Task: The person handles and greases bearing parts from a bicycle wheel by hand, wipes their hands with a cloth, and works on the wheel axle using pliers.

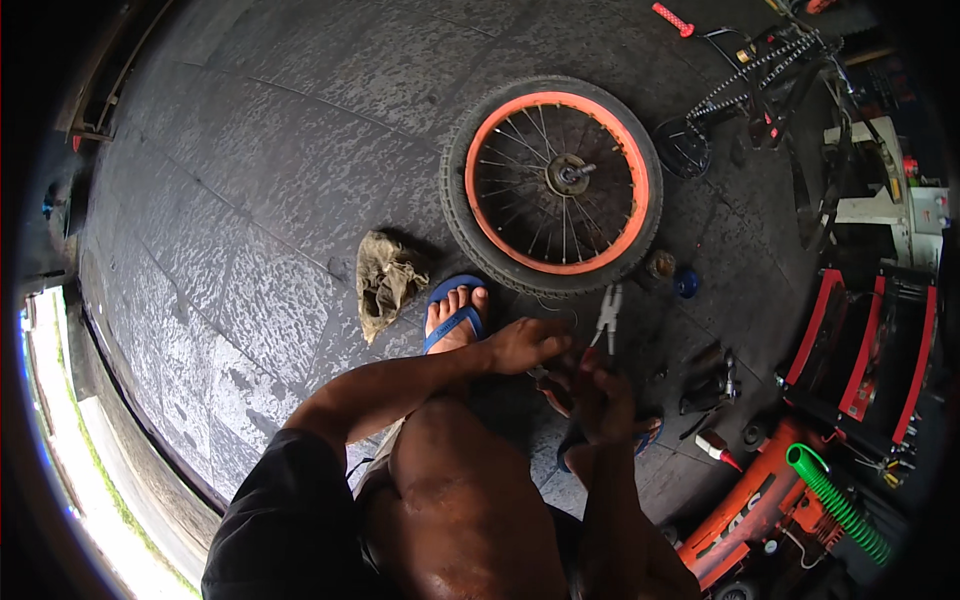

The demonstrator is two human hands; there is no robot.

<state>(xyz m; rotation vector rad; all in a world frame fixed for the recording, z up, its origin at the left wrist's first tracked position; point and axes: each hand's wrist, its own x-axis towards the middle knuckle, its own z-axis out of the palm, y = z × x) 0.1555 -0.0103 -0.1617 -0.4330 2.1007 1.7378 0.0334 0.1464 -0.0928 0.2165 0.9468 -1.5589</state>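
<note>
My left hand [525, 345] reaches in above the blue flip-flop [455, 327] on my left foot, with its fingers curled and what they hold, if anything, hidden. My right hand [605, 405] is beside it, closed around a tool with red-orange handle parts [553, 396]. Shadow and fingers hide most of that tool, so its kind is unclear. Just beyond the hands, grey metal pliers [608, 315] point toward the wheel. The bicycle wheel [640, 190], with an orange rim and black tyre, lies flat on the floor, its axle upward.
A dirty cloth [388, 280] lies left of my foot. Right of the wheel are a small jar [661, 264] and a blue round cap [686, 283]. A bicycle frame with chain [750, 75] lies far right, with a red toolbox [860, 350], green coiled hose [840, 505] and orange tank [740, 520] nearer.
</note>
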